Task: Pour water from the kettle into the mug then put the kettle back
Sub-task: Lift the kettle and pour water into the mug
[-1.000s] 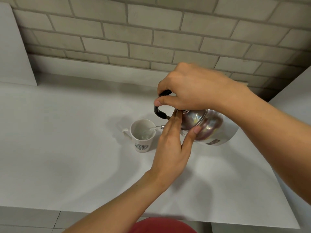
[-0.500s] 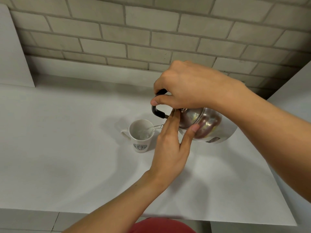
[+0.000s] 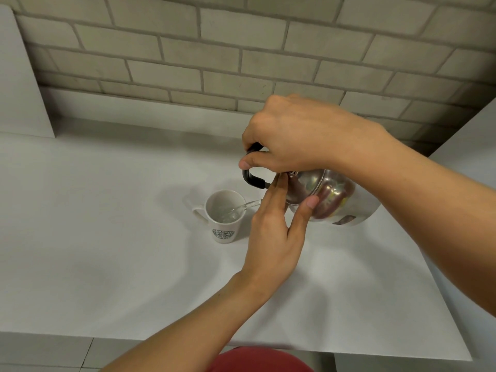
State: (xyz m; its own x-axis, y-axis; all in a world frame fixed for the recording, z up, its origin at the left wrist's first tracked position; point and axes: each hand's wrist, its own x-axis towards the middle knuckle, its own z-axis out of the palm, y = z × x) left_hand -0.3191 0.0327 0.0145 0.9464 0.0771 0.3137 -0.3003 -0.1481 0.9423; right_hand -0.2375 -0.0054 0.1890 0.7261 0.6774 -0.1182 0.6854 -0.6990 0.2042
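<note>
White counter (image 3: 107,237): kettle (image 3: 330,197) between both hands.

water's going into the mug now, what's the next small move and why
Probably hold the tilt a little longer. The stream from the kettle lands inside the mug, which looks only shallowly filled. The right hand grips the handle; the left hand steadies the lid.

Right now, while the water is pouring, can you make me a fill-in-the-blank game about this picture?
1. The right hand grips the kettle's black ____.
2. The thin stream of water falls into the white ____.
3. The left hand steadies the shiny kettle, which is ____ toward the mug.
4. The wall behind the table is made of ____.

Missing words: handle; mug; tilted; bricks.
</note>
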